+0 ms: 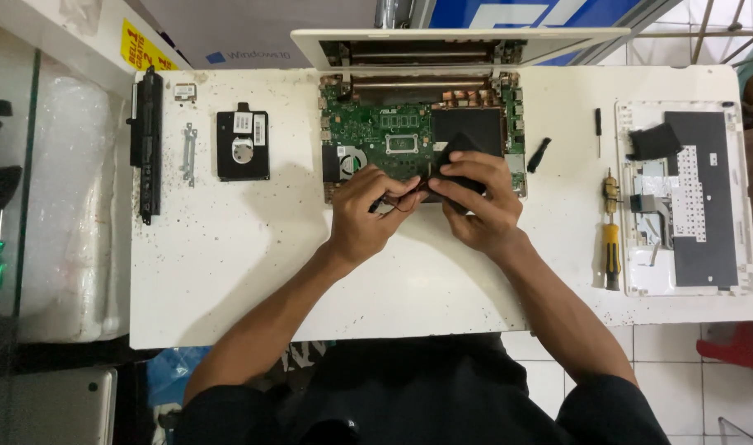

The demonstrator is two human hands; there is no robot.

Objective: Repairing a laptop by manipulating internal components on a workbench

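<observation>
An opened laptop base with a green circuit board (376,132) lies at the back middle of the white table (253,272). Over its front edge, my left hand (370,210) pinches thin dark wires. My right hand (479,202) grips a flat black part (456,152) lifted at an angle off the base. Both hands meet at the wires; the fingertips hide where the wires join.
A black hard drive (243,147), a metal bracket (189,153) and a long black battery (149,144) lie at the left. A yellow-handled screwdriver (611,243), a small black tool (539,155) and the upturned keyboard cover (685,198) lie at the right. The laptop lid (459,41) stands behind.
</observation>
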